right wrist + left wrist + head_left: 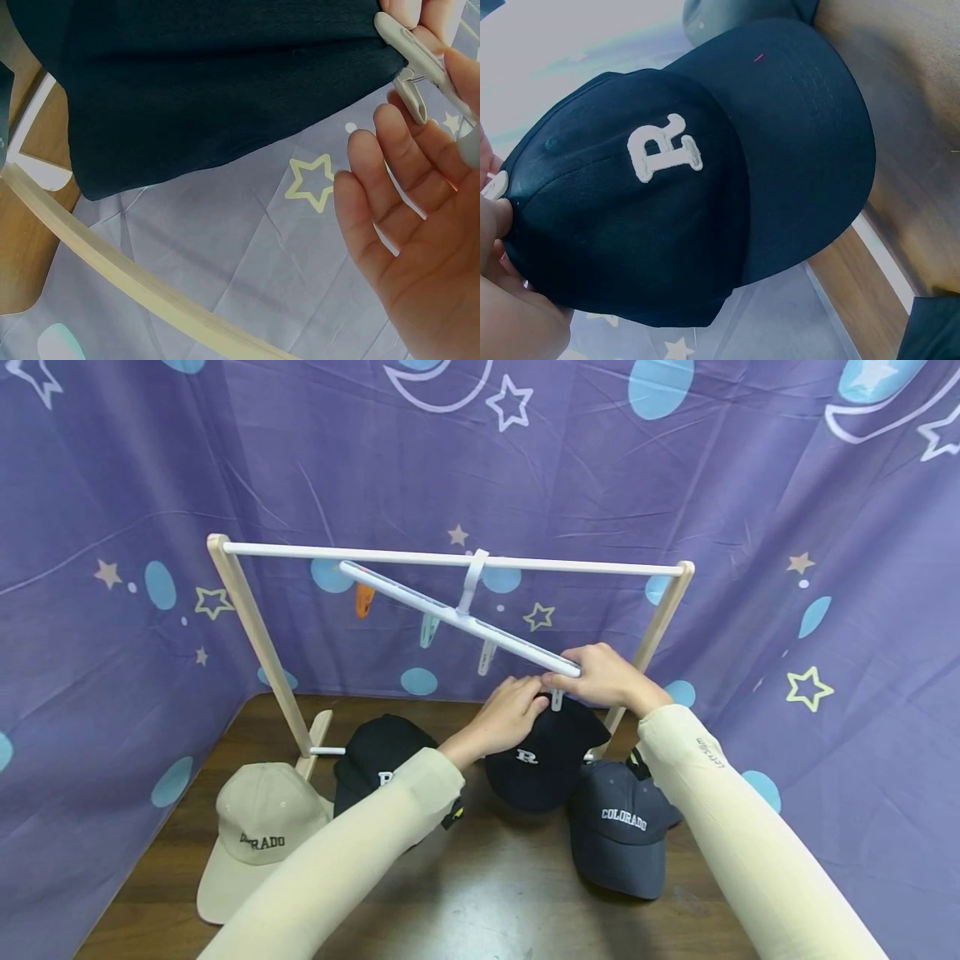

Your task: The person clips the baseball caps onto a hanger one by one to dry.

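A black cap (pixel 536 768) with a white R hangs crown-up beneath the right end of a white clip hanger (pixel 495 635). My left hand (pixel 506 714) pinches the top of its crown, beside a white clothes peg (pixel 420 56). That peg's jaws meet the cap's edge in the right wrist view. At the hanger's right end, my right hand (pixel 600 675) pinches the peg between thumb and forefinger, its other fingers loosely bent. In the left wrist view the cap's brim (pixel 802 150) points away from the left hand.
The hanger hooks over a white rail (pixel 337 554) on a wooden stand (pixel 262 643). Orange (pixel 364 600), teal (pixel 429 631) and white pegs (pixel 487 657) dangle from it. On the table (pixel 480 893) lie a beige cap (pixel 262 818), another black cap (pixel 382 752) and a dark grey cap (pixel 622 835).
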Available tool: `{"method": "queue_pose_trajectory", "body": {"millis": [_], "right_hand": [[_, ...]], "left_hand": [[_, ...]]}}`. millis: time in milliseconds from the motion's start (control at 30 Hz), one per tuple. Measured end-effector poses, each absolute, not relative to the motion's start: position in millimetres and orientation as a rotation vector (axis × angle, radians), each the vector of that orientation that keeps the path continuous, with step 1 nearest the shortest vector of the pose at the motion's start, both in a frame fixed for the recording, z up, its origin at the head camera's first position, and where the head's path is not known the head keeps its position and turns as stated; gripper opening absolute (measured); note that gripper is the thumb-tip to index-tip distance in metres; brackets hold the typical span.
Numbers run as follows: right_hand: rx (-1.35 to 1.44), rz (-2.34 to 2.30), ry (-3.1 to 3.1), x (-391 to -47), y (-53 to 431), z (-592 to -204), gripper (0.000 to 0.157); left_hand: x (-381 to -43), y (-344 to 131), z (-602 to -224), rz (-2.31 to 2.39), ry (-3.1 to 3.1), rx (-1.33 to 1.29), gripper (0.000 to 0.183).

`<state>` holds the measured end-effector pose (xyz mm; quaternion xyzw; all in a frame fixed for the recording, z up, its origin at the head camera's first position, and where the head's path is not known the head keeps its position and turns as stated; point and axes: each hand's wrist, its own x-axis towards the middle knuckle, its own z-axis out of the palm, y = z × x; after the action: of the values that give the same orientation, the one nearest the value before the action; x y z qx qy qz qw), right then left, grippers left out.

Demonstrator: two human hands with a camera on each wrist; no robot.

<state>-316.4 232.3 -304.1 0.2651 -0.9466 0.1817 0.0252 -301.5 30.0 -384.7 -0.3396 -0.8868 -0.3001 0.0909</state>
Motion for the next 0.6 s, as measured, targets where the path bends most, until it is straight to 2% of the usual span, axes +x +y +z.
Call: {"method": "queue_pose_trajectory", "body": {"millis": [267,467,600], "right_hand": [[0.825,0.552,-2.933,-316.3,232.9,-306.9,0.036],[0.844,0.566,-2.944,-315.7,233.5,-309.4,0.036],[0.859,0.563,-2.945,-314.8,232.4,-310.2,0.038]], "left_hand": [[-301.1,27.7,-387.0,-0.893,-2.637,-1.017,0.018],[-300.8,24.3,-390.3,-0.891,-2.648,-1.022,0.028],[-300.8,21.6,-392.2,-0.898,-2.650,-1.012,0.028]]}}
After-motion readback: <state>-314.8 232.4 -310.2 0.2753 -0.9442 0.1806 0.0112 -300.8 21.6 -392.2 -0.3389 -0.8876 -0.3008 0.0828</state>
